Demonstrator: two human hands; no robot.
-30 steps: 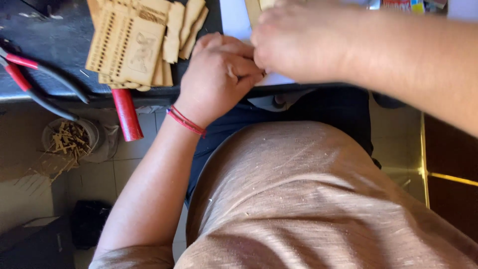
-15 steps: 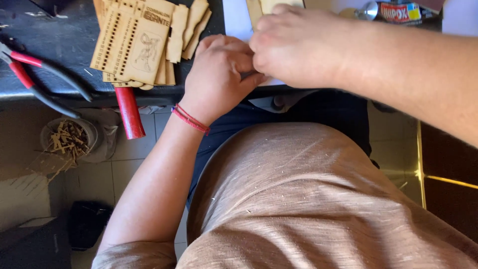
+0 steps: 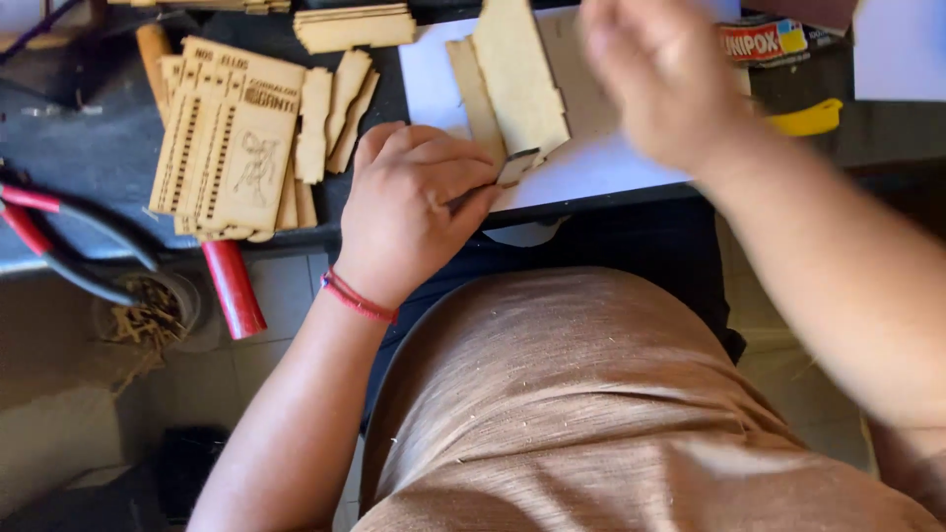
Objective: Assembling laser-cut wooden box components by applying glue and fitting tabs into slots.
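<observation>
Pinching a small dark blade (image 3: 516,166) at frame centre, the left hand (image 3: 414,212) presses its tip under the wooden panel (image 3: 517,84); the blurred right hand (image 3: 665,79) hovers above, grip unclear

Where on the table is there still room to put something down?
The white sheet shows a bare strip between the left hand and the blurred right hand. The dark tabletop is bare between the engraved wooden panels and the red-handled pliers. It is crowded where the wooden strips lie.
</observation>
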